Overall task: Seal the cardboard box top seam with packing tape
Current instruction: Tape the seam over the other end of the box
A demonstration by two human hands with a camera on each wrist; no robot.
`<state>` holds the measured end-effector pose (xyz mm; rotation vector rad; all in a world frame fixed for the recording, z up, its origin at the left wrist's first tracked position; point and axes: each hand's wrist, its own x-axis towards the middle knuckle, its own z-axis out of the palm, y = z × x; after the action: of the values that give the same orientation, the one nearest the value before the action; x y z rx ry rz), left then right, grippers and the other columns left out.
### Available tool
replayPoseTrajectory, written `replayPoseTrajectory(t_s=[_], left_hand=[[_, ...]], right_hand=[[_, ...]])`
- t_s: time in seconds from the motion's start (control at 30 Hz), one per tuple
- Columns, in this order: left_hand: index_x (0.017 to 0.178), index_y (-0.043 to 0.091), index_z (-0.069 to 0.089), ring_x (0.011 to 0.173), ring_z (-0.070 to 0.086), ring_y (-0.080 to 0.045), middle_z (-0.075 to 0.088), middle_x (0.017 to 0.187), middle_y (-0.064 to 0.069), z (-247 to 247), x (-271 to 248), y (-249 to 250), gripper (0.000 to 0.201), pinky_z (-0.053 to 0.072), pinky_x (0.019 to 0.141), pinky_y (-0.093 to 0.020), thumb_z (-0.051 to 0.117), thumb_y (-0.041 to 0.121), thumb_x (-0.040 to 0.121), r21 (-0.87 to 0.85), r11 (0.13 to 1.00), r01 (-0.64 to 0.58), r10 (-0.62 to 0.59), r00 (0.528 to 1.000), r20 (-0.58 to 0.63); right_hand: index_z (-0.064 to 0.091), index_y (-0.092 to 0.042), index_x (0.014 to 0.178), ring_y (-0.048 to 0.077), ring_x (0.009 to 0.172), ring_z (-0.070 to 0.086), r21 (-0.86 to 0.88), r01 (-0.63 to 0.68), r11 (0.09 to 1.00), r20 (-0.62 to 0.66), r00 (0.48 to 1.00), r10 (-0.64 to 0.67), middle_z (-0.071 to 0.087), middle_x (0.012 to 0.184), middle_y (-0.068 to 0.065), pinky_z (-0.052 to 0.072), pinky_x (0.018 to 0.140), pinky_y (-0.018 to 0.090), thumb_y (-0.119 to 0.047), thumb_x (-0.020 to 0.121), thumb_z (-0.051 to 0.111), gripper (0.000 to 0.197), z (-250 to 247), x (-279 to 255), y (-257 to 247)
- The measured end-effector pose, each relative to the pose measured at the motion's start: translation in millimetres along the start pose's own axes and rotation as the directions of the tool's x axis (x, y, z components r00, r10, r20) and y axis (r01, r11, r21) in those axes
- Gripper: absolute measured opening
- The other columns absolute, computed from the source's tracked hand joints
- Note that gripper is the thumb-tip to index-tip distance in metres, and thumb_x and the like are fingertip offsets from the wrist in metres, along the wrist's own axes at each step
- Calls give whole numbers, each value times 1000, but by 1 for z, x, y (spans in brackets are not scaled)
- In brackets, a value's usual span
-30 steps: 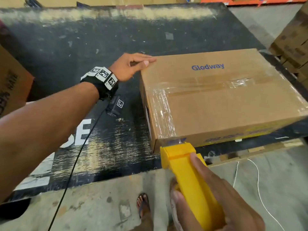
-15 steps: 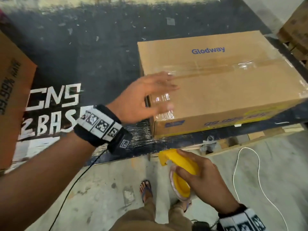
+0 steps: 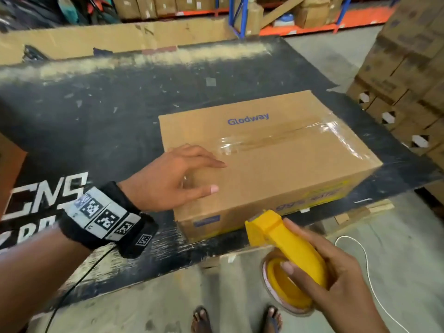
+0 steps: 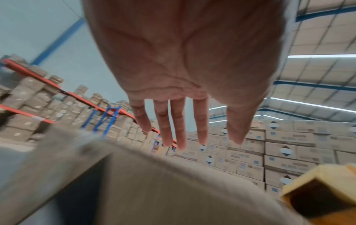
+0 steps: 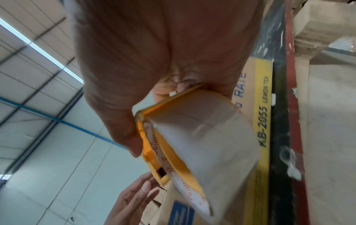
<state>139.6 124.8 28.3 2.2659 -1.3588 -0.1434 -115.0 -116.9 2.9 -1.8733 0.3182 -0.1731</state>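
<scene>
A closed cardboard box [image 3: 283, 164] printed "Glodway" lies on the black table [image 3: 96, 121], with clear tape [image 3: 276, 138] along its top seam and down its left end. My left hand [image 3: 177, 174] lies flat with straight fingers on the box's near-left top corner, over the taped end; the left wrist view shows the same straight fingers [image 4: 179, 124] above the box [image 4: 154, 190]. My right hand [image 3: 336, 280] grips a yellow tape dispenser [image 3: 286, 246] with its roll, held off the box just below the near edge. Up close the dispenser [image 5: 185, 137] is beside the box side.
Stacked cartons [image 3: 413, 75] stand at the right. A brown box [image 3: 9, 164] sits at the table's left edge. A cardboard sheet [image 3: 115, 37] lines the far side. A white cord [image 3: 360, 255] and my sandalled feet [image 3: 201, 320] are on the concrete floor.
My left hand has left the box's far-left corner and come down flat on the near-left taped end. The dispenser has pulled off the box's end and turned sideways in my right hand.
</scene>
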Motion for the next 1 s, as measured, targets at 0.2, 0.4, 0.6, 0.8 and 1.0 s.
replayPoseTrajectory(t_s=[0.2, 0.4, 0.6, 0.8, 1.0], left_hand=[[134, 30, 64, 123, 61, -11, 65, 131, 8, -9, 130, 50, 48, 46, 107, -37, 60, 56, 94, 104, 980, -171, 159, 981, 114], [133, 26, 64, 125, 59, -21, 62, 136, 0, 43, 279, 88, 46, 45, 107, -44, 55, 50, 95, 202, 949, -240, 192, 953, 234], [134, 27, 65, 125, 61, -25, 63, 137, -2, 82, 365, 91, 44, 47, 107, -42, 52, 43, 95, 310, 925, -218, 96, 926, 366], [123, 28, 71, 117, 64, -20, 70, 119, 1, 97, 372, 91, 40, 47, 105, -37, 46, 42, 96, 304, 943, -136, 16, 930, 367], [118, 22, 72, 113, 65, -20, 70, 117, 1, 102, 371, 96, 35, 48, 103, -41, 48, 35, 96, 296, 945, -137, 22, 933, 360]], right_hand=[[68, -31, 129, 4, 103, 73, 115, 120, 986, -235, 968, -90, 76, 119, -13, 55, 82, 12, -6, 62, 86, 73, -81, 22, -10], [57, -38, 134, 21, 94, 74, 218, 183, 959, -401, 912, -83, 77, 108, 4, 59, 74, 25, -8, 84, 73, 60, -168, 85, 15], [63, -27, 133, 20, 87, 64, 248, 213, 945, -455, 887, -81, 70, 101, 8, 50, 83, 39, -16, 89, 70, 47, -241, 187, 81], [77, -19, 115, 27, 99, 64, -126, -18, 992, -413, 910, -36, 58, 85, 0, 45, 82, 23, -20, 89, 72, 27, -256, 268, 150], [78, -19, 115, 40, 108, 63, -324, -188, 927, -237, 965, 113, 67, 107, 21, 48, 86, 36, -29, 87, 67, 32, -246, 309, 195]])
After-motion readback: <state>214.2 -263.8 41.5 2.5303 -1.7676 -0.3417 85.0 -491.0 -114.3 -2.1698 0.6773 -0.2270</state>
